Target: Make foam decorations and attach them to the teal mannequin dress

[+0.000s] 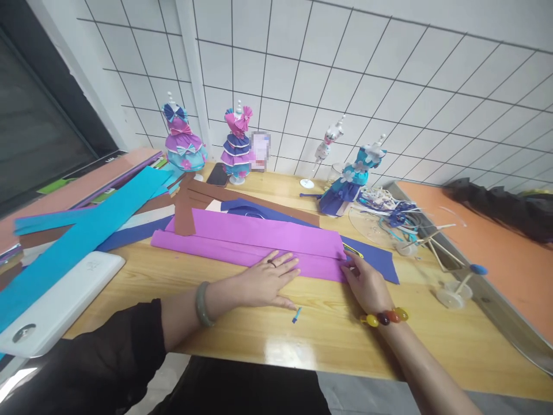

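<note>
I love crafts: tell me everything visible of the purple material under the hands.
The purple material looks like matte paper: long, flat, with a lengthwise line, perhaps a fold. It lies across the table. The left hand spreads over its near part; the right hand touches its right end. A brown strip overlaps its left part.
</note>
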{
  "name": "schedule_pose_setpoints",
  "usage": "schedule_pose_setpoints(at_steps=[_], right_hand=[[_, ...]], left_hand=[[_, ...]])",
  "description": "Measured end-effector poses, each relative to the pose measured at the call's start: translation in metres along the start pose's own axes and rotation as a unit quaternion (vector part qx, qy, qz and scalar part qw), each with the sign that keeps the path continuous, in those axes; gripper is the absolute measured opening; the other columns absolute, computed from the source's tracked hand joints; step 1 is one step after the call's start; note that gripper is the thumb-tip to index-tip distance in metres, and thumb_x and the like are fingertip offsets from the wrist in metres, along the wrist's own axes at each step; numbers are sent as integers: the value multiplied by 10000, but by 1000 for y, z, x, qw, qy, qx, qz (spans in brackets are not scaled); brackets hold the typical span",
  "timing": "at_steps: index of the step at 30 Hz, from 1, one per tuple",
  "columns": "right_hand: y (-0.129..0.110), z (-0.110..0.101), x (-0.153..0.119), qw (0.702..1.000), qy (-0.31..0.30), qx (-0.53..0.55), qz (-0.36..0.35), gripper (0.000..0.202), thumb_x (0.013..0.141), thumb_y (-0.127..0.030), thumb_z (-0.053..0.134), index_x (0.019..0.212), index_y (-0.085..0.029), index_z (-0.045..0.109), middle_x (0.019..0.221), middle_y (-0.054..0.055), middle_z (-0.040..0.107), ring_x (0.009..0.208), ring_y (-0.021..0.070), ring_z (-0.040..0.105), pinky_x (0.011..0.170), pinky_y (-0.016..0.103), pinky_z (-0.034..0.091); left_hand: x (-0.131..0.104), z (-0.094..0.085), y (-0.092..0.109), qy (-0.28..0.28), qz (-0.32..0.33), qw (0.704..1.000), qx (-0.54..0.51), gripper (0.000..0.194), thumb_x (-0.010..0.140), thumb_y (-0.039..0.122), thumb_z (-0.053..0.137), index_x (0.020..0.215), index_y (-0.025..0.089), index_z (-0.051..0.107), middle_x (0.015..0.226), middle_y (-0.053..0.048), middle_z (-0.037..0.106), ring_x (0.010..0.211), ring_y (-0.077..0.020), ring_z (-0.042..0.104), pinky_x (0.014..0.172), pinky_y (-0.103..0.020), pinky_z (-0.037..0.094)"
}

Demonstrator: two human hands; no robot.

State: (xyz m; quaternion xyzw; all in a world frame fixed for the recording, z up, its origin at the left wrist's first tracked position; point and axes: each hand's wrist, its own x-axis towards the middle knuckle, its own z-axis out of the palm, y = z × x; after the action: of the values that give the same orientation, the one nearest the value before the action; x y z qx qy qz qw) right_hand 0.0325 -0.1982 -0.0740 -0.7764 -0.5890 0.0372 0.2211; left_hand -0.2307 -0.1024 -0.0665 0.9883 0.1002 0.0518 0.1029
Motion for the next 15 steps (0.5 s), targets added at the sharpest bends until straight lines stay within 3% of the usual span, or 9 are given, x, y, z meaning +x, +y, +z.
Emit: schedule_pose_setpoints(at_steps=[8, 12, 15], right_hand=[[0, 0, -1, 999, 7, -48, -10, 405, 830, -350, 396, 1183, -178, 493, 893, 72, 637, 706, 186, 594, 644, 311, 469], [-13, -4, -9, 985, 84, -119, -91, 383, 847, -328, 387, 1159, -148, 519, 1073, 143, 580, 967, 259, 544, 802, 408, 437], [-36, -2, -21, 973, 66, -129, -180, 403, 849, -303, 403, 1196, -117, 488, 1185, 166, 523, 1108, 274, 463, 902, 447, 379]], left_hand=[[-3, -4, 2, -4, -5, 1000, -10, 732, 759, 676, 226, 1339, 233, 281, 1433, -69, 188, 1327, -254, 73, 1059, -420, 38], [-2, -1, 1, -5, -5, 1000, -16, 735, 761, 676, 218, 1343, 230, 272, 1439, -72, 161, 1328, -253, 60, 1057, -428, 28], [-2, 1, 1, -3, -6, 1000, -16, 746, 758, 680, 221, 1338, 215, 286, 1439, -83, 154, 1328, -261, 56, 1056, -438, 20]])
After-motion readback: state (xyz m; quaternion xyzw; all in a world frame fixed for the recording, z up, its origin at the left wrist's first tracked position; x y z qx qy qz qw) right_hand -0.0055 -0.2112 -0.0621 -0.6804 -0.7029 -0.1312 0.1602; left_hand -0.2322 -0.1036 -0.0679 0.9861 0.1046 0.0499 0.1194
